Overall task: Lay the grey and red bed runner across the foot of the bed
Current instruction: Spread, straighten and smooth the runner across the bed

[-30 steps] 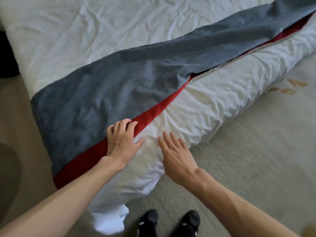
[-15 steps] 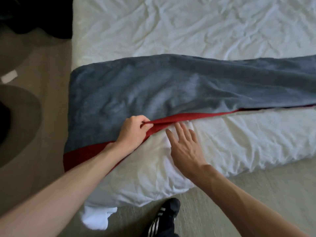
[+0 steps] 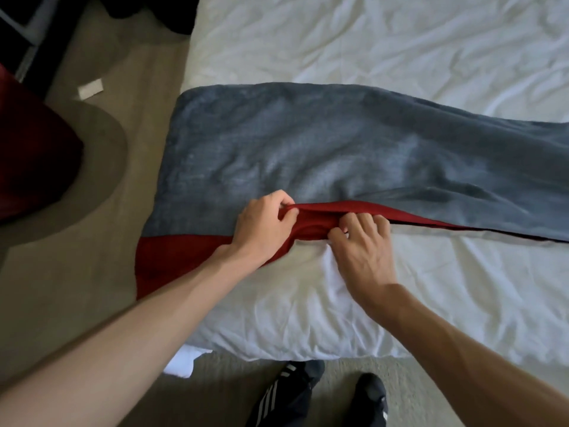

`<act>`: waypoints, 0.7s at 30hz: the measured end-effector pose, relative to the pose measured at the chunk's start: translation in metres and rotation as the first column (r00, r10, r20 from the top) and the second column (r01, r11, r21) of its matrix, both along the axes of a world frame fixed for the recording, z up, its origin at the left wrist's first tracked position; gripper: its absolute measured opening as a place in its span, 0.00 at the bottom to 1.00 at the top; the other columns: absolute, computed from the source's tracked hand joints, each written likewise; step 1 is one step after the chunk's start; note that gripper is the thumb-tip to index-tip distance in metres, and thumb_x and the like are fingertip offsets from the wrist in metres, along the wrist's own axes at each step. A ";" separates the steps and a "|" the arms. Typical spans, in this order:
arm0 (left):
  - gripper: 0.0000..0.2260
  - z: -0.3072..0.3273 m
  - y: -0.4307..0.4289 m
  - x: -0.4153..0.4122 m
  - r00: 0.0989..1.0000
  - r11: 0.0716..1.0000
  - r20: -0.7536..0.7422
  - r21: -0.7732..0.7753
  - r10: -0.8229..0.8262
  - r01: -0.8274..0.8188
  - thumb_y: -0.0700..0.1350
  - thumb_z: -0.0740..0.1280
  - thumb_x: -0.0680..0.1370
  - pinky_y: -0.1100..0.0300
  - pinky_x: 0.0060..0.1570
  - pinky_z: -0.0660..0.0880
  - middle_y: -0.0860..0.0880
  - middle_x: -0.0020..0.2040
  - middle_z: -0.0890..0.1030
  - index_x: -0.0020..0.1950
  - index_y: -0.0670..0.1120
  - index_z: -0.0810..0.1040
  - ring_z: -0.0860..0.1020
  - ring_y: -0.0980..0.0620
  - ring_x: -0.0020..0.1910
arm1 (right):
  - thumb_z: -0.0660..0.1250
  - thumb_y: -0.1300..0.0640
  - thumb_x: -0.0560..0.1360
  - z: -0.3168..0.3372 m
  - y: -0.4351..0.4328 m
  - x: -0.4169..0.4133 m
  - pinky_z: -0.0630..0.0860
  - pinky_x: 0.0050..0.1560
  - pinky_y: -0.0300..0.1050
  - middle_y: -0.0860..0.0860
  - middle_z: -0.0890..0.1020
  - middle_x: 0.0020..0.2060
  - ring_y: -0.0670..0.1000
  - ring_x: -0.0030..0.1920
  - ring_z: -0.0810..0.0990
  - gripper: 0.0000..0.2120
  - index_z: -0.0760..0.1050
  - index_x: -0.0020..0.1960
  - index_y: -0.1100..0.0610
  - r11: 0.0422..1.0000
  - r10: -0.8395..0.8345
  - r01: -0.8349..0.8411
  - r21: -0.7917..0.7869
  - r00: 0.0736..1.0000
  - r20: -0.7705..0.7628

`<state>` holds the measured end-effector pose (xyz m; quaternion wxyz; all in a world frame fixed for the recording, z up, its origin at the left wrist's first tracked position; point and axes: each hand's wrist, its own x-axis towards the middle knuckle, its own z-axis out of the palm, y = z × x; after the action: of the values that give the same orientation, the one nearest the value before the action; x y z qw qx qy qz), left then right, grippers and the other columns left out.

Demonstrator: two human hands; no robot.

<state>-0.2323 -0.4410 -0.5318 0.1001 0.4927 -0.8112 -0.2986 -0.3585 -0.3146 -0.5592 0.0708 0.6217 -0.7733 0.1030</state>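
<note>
The bed runner, grey with a red band along its near edge, lies across the white bed from the left side off to the right. Its red edge is bunched up in the middle and, further right, the grey is folded over it. My left hand pinches the red edge where it rises. My right hand sits just beside it, fingers curled onto the same red fold, thumb on the white duvet.
Beige carpet runs left of the bed and in front of it. A dark red seat stands at the far left. A white scrap lies on the floor. My black shoes are at the bed's foot.
My view swung to face the bed squarely. The left hand closed on the red edge and lifted it; the right hand moved up from the duvet and curled onto the same fold.
</note>
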 end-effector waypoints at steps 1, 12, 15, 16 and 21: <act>0.03 0.002 0.005 0.001 1.000 0.999 0.009 -0.034 0.013 -0.013 0.48 0.67 0.75 0.49 0.44 0.76 0.51 0.42 0.83 0.45 0.50 0.77 0.80 0.47 0.44 | 0.75 0.69 0.59 0.002 0.005 -0.002 0.65 0.49 0.53 0.55 0.76 0.38 0.58 0.41 0.75 0.12 0.76 0.37 0.58 0.999 0.034 -0.034 0.001 0.999 -0.004; 0.15 0.007 0.087 0.019 0.969 0.853 0.125 -0.460 -0.214 0.247 0.52 0.72 0.68 0.51 0.48 0.69 0.48 0.47 0.76 0.50 0.45 0.82 0.74 0.47 0.47 | 0.72 0.71 0.61 0.024 0.043 -0.014 0.74 0.44 0.49 0.54 0.74 0.32 0.55 0.34 0.73 0.11 0.75 0.36 0.59 0.980 0.199 -0.198 -0.019 0.977 0.077; 0.16 0.001 0.100 0.019 0.940 0.827 0.208 -0.451 -0.270 0.337 0.54 0.73 0.68 0.49 0.47 0.70 0.50 0.48 0.78 0.51 0.46 0.83 0.76 0.47 0.48 | 0.71 0.72 0.60 0.019 0.055 -0.008 0.73 0.34 0.48 0.53 0.74 0.32 0.55 0.32 0.73 0.11 0.74 0.35 0.59 0.983 0.181 -0.179 -0.028 0.977 0.116; 0.14 0.001 0.103 0.017 0.940 0.824 0.204 -0.455 -0.273 0.338 0.52 0.74 0.69 0.48 0.47 0.69 0.51 0.47 0.79 0.50 0.46 0.83 0.76 0.47 0.48 | 0.71 0.71 0.60 0.017 0.058 -0.007 0.72 0.33 0.47 0.53 0.74 0.31 0.54 0.32 0.72 0.11 0.74 0.35 0.59 0.984 0.180 -0.176 -0.039 0.976 0.119; 0.06 0.002 0.119 0.021 0.951 0.824 0.103 -0.477 -0.292 0.305 0.47 0.69 0.75 0.49 0.44 0.67 0.53 0.40 0.79 0.40 0.47 0.83 0.77 0.49 0.43 | 0.72 0.70 0.62 0.012 0.073 -0.001 0.70 0.30 0.48 0.53 0.74 0.31 0.54 0.30 0.72 0.09 0.75 0.34 0.58 0.985 0.151 -0.138 -0.100 0.979 0.139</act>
<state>-0.2115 -0.3216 -0.5302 0.1627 0.3222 -0.9282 -0.0903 -0.3595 -0.2412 -0.5467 0.0341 0.6631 -0.7238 0.1877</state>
